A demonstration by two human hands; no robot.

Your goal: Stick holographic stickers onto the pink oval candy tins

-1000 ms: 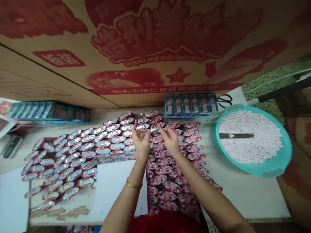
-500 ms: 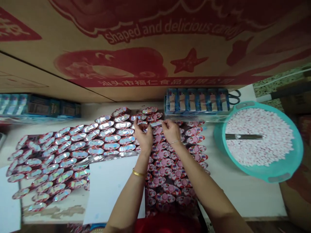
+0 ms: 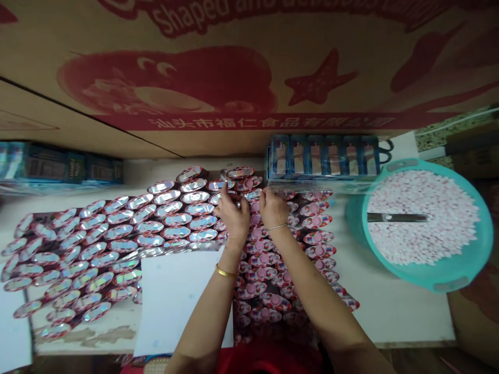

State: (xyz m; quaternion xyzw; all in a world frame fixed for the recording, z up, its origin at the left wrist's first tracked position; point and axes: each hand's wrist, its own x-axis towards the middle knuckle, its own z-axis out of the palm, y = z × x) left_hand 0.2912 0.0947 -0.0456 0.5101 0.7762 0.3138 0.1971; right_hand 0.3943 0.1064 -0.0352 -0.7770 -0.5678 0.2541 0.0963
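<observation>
My left hand (image 3: 234, 214) is curled over the rows of small oval candy containers, its index finger pointing away from me. A small shiny bit shows between its thumb and fingers, too small to name. Close by on the right, my right hand (image 3: 274, 209) is closed, thumb and fingertips pinched at the end of an oval container with a shiny top (image 3: 252, 195). Silver-topped oval containers (image 3: 167, 221) stand in rows to the left of my hands. Containers with round pink parts on top (image 3: 259, 259) lie beneath and between my forearms.
A turquoise tub (image 3: 481, 228) of small pale candies (image 3: 424, 239) stands at right, a dark flat tool (image 3: 396, 217) lying in it. Blue boxes in clear wrap (image 3: 323, 158), scissors handles (image 3: 385, 151) and a large carton (image 3: 234, 140) line the back. White paper (image 3: 175, 306) lies front left.
The view has shifted slightly. My hands stay close together; my left fingers are more curled. The top of the container between them looked pale and speckled before and looks shiny now.
</observation>
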